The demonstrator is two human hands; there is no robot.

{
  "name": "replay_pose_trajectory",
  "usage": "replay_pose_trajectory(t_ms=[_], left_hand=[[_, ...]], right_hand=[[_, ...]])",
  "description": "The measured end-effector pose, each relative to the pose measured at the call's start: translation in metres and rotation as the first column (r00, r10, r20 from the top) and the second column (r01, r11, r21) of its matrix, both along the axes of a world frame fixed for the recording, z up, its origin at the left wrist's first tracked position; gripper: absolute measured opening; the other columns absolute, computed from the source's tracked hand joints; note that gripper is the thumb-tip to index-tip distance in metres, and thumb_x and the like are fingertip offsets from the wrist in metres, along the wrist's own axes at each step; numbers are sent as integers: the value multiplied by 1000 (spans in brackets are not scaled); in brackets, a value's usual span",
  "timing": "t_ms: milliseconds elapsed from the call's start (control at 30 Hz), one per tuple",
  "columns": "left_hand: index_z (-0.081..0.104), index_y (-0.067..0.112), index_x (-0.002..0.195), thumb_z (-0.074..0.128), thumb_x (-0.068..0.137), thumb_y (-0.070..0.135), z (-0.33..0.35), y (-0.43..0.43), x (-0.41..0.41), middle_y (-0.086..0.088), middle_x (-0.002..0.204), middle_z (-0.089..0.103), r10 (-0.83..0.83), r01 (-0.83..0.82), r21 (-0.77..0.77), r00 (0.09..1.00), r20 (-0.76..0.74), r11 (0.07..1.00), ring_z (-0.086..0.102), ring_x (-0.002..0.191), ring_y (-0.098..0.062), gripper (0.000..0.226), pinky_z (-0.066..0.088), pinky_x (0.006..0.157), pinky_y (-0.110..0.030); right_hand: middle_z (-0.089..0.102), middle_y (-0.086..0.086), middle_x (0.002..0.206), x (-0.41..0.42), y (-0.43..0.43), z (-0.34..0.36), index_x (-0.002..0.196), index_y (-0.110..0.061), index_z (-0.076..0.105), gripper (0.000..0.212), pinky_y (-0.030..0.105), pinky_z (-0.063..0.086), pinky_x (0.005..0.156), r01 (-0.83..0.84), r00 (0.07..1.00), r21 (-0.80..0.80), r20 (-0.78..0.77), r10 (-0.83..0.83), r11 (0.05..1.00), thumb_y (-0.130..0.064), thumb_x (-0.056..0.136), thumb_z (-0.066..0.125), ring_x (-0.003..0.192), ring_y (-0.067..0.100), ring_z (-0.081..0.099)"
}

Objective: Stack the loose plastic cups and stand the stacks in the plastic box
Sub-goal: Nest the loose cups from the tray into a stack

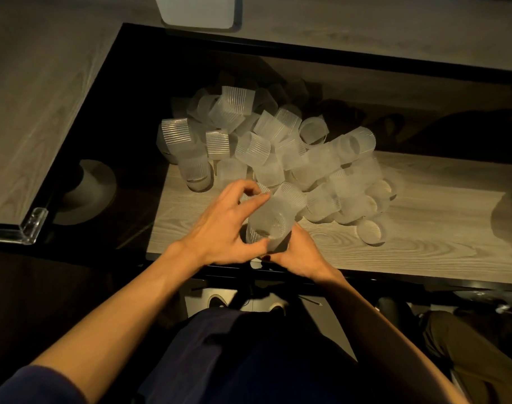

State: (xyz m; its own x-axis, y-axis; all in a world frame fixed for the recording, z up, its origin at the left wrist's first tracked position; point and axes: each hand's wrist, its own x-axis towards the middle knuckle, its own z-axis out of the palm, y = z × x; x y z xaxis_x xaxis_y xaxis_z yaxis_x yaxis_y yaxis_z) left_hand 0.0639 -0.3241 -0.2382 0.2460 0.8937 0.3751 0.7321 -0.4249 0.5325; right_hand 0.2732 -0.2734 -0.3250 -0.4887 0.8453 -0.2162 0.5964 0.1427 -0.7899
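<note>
1. Loose cups (253,148): a heap of ribbed, frosted plastic cups in the middle of the frame on the wood-grain counter (423,234). They lie every way, many on their sides and touching one another.
2. Short stack (273,217): lower centre, just in front of the heap. It is tilted, with the far end leaning toward the heap and the near end facing us.
3. Right hand (300,255): wrapped round the near end of the short stack from the lower right, thumb across the front.
4. Left hand (222,225): curled against the stack's left side, thumb low and fingertips up near its far end. We cannot tell whether those fingertips pinch the stack or a neighbouring cup.
5. Handling, our judgement:
   - The cups look very light and thin-walled, so a hard squeeze may flex or crack them.
   - The ribs should give some grip.
   - The heap will likely slide if nudged.
6. Where to hold, our judgement:
   - Take single cups by the side wall near the rim.
   - Hold the stack round its lowest cup and steady the top with the other hand so the nested cups do not slip apart.
7. Pale box (196,10): top of the frame, well apart from the heap. It may be the target box, but we cannot confirm this. No stacks are visible in it.
8. Clear corner bracket (24,228): at the left edge.
</note>
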Motion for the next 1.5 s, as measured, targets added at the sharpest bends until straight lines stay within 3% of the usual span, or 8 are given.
replay_pose_trajectory(t_ms=[167,267,400,667,900,1033,1233,1500], left_hand=[[70,13,123,56,91,47,7,20,-19,-9,130,54,281,-269,-102,951,131,958,49,122,-14,48,43,102,-33],[58,8,129,64,90,40,13,43,-50,-12,127,52,734,-717,-158,652,190,679,54,113,-21,51,45,95,-32],[44,12,142,66,94,43,11,69,-89,-13,145,40,934,-795,-491,315,168,356,55,118,-29,61,42,91,-29],[68,24,104,61,100,23,-14,82,-118,7,96,65,908,-679,-612,221,356,406,63,89,-8,8,59,90,-34],[63,24,102,59,102,27,-8,76,-113,1,106,67,846,-707,-478,356,397,522,65,98,-13,5,57,87,-32],[64,23,100,58,102,27,8,73,-106,-1,96,66,739,-695,-286,532,414,660,60,78,-2,8,53,71,-20],[60,17,110,52,103,33,51,55,-76,-8,126,55,354,-317,-161,868,348,935,58,114,-18,19,49,82,-10],[66,19,75,65,79,26,74,14,-25,3,133,51,53,-18,-146,969,240,989,59,115,-11,7,48,86,-25]], right_hand=[[60,-15,130,1,0,3,136,-30,51,86,22,47,98,8,1000,16,28,-8,1000,-47,63,94,118,0,56],[59,-15,129,1,0,4,137,-28,51,87,19,44,96,3,999,11,54,-4,1000,-45,64,94,117,1,54],[58,-16,128,2,-1,6,138,-26,51,87,20,46,95,10,998,5,60,-10,1000,-45,64,94,117,1,55],[58,-18,125,-1,-3,9,135,-30,52,83,19,47,93,16,997,-10,69,-15,1000,-46,65,93,114,0,56],[55,-22,121,-3,-4,10,135,-28,53,82,12,42,90,13,997,0,71,-13,1000,-43,66,93,114,-1,55],[58,-19,124,-6,-3,8,135,-29,53,83,22,48,96,7,997,27,71,-9,1000,-47,65,93,116,1,56],[60,-12,129,-12,-2,6,134,-31,53,83,28,51,97,30,994,53,103,-35,998,-51,63,91,115,6,57],[61,-14,126,-15,-3,5,133,-37,51,82,34,55,94,19,995,68,92,-26,998,-59,62,87,114,6,61]])
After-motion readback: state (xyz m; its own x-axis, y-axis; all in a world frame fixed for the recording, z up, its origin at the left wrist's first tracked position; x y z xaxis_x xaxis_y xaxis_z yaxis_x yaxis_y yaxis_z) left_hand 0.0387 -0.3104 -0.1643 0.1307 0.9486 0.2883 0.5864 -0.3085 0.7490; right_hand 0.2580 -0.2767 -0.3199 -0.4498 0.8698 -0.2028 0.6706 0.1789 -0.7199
